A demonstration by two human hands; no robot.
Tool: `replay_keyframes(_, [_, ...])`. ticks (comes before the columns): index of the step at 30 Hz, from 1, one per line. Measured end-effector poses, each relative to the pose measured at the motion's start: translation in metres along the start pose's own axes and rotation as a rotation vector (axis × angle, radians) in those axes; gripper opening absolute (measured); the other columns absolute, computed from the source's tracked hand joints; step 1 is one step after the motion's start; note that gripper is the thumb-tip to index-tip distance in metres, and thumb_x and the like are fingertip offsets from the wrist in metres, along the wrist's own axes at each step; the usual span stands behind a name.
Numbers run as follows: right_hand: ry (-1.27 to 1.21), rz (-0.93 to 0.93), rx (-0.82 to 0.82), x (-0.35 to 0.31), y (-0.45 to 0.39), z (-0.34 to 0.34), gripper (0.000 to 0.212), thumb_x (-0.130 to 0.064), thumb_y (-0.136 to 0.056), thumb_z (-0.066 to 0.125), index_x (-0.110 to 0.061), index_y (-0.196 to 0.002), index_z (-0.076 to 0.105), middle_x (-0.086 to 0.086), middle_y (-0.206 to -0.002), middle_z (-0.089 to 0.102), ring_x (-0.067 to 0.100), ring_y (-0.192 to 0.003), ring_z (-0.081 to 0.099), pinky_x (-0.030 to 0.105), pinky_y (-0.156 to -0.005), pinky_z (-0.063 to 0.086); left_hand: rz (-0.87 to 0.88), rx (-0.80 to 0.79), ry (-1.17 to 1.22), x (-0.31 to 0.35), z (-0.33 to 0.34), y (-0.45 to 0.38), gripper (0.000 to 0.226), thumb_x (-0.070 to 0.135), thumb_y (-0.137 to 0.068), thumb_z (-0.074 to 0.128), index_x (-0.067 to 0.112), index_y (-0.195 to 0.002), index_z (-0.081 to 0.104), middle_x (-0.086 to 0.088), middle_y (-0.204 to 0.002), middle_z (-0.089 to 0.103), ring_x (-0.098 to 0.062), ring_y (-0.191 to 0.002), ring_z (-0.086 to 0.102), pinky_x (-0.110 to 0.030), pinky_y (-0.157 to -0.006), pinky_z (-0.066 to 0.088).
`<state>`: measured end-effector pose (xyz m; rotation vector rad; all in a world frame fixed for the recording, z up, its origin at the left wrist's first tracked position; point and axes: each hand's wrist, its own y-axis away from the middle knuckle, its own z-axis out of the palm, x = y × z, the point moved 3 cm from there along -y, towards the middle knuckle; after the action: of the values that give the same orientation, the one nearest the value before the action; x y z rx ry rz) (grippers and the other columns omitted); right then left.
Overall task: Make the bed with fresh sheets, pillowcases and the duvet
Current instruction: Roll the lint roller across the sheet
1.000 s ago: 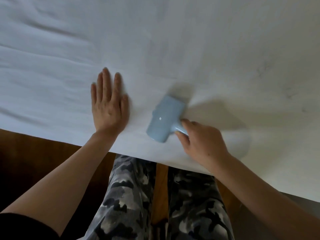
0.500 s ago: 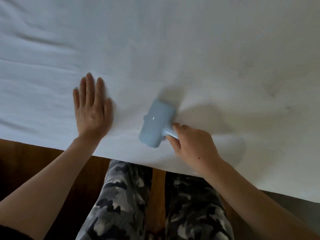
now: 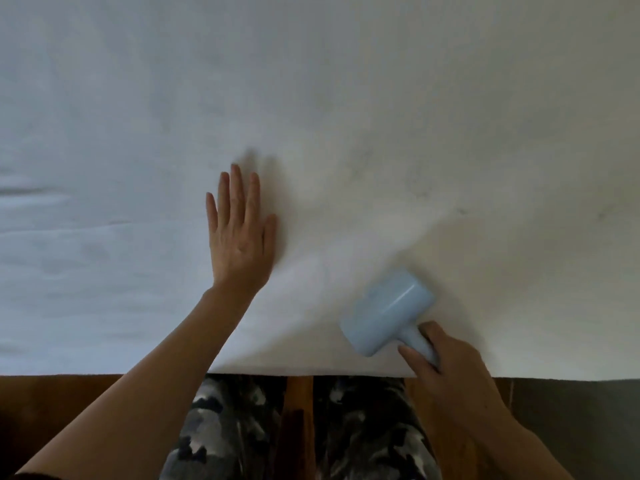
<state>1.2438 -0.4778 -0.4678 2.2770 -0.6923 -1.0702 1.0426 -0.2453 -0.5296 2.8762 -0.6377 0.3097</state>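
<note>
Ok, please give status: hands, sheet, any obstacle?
Left hand flat on white sheet. Right hand grips light-blue lint roller on sheet. No obstacle visible.

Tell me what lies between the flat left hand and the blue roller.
Only bare white sheet, as the head view shows; the left hand and blue roller stay apart.

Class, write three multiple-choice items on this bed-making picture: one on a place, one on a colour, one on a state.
1. Where is the lint roller?
A. on the floor
B. on the white sheet, near its front edge
C. under the left hand

2. What colour is the roller?
A. red
B. black
C. pale blue

3. How does the left hand lie?
A. flat, fingers straight, on the sheet
B. clenched
C. gripping the roller

Key: B, its head lies on the sheet; C, pale blue head and handle; A, palm down, while the right hand grips the handle.
</note>
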Motion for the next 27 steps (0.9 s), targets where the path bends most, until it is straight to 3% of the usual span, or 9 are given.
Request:
replay_keyframes(2, [-0.094,0.132,-0.04,0.019,0.007,-0.006,0.024,-0.03,-0.088,0.065,-0.035,-0.08,0.043,-0.004,-0.051,0.051,0.006,-0.054,0.055,0.017,-0.046,0.035,0.036,-0.007,-0.003,0.023,0.004,-0.015,0.055,0.029,-0.102,0.026,0.007,-0.152,0.015,-0.02,-0.158,0.013,-0.035,-0.147,0.01,-0.042,-0.12,0.0])
replay_keyframes(4, [-0.184,0.237,-0.077,0.03,0.011,-0.009,0.02,-0.025,-0.088,0.065,-0.031,-0.081,0.047,-0.006,-0.056,0.059,0.007,-0.05,0.055,0.018,-0.045,0.033,0.037,-0.014,0.003,0.035,0.008,-0.025,0.055,0.028,-0.102,0.025,0.008,-0.152,0.014,-0.019,-0.159,0.012,-0.035,-0.147,0.009,-0.042,-0.119,0.001])
replay_keyframes(6, [-0.264,0.29,-0.063,0.032,0.011,-0.009,0.016,-0.028,-0.09,0.061,-0.027,-0.079,0.05,-0.001,-0.051,0.055,0.008,-0.042,0.048,0.025,-0.047,0.033,0.032,-0.027,-0.002,0.036,0.013,-0.028,0.055,0.029,-0.102,0.025,0.009,-0.152,0.015,-0.018,-0.159,0.012,-0.033,-0.147,0.009,-0.042,-0.119,0.001])
replay_keyframes(9, [-0.305,0.281,-0.038,0.019,-0.001,-0.005,0.021,-0.043,-0.09,0.05,-0.025,-0.079,0.049,0.003,-0.048,0.048,0.01,-0.041,0.043,0.033,-0.047,0.032,0.01,-0.033,-0.029,0.025,0.019,-0.022,0.056,0.033,-0.102,0.023,0.009,-0.152,0.015,-0.016,-0.16,0.011,-0.029,-0.148,0.007,-0.042,-0.12,0.003])
replay_keyframes(12, [-0.294,0.276,-0.001,-0.009,-0.029,-0.007,0.02,-0.038,-0.095,0.048,-0.029,-0.077,0.044,0.005,-0.054,0.054,0.014,-0.046,0.05,0.036,-0.051,0.039,-0.029,-0.013,-0.034,0.017,0.02,-0.016,0.057,0.032,-0.101,0.023,0.007,-0.152,0.017,-0.013,-0.16,0.013,-0.026,-0.148,0.008,-0.04,-0.121,0.003])
replay_keyframes(17, [-0.241,0.241,0.095,-0.078,-0.109,-0.017,0.031,-0.043,-0.096,0.043,-0.014,-0.085,0.047,0.013,-0.077,0.062,0.034,-0.077,0.058,0.037,-0.064,0.04,-0.052,-0.014,-0.011,0.014,0.021,-0.016,0.057,0.03,-0.101,0.023,0.006,-0.152,0.018,-0.012,-0.16,0.013,-0.026,-0.148,0.008,-0.039,-0.121,0.003])
replay_keyframes(20, [-0.265,0.229,0.174,-0.123,-0.164,-0.026,0.036,-0.041,-0.097,0.041,-0.009,-0.101,0.056,0.017,-0.1,0.065,0.036,-0.097,0.057,0.033,-0.072,0.036,-0.046,-0.02,-0.008,0.013,0.022,-0.017,0.057,0.03,-0.1,0.023,0.005,-0.151,0.019,-0.012,-0.159,0.014,-0.026,-0.148,0.009,-0.04,-0.121,0.004])
replay_keyframes(23, [-0.283,0.203,0.202,-0.16,-0.214,-0.039,0.039,-0.039,-0.097,0.038,-0.007,-0.107,0.057,0.017,-0.102,0.065,0.035,-0.096,0.061,0.032,-0.077,0.046,-0.042,-0.014,-0.008,0.012,0.023,-0.017,0.057,0.029,-0.1,0.023,0.005,-0.151,0.02,-0.012,-0.159,0.015,-0.026,-0.148,0.009,-0.04,-0.121,0.004])
replay_keyframes(27, [-0.321,0.191,0.203,-0.187,-0.255,-0.05,0.034,-0.038,-0.096,0.037,-0.011,-0.104,0.057,0.013,-0.1,0.065,0.034,-0.091,0.065,0.047,-0.082,0.055,-0.043,-0.006,-0.011,0.013,0.024,-0.018,0.056,0.029,-0.1,0.022,0.005,-0.151,0.019,-0.011,-0.159,0.015,-0.026,-0.148,0.009,-0.039,-0.121,0.003])
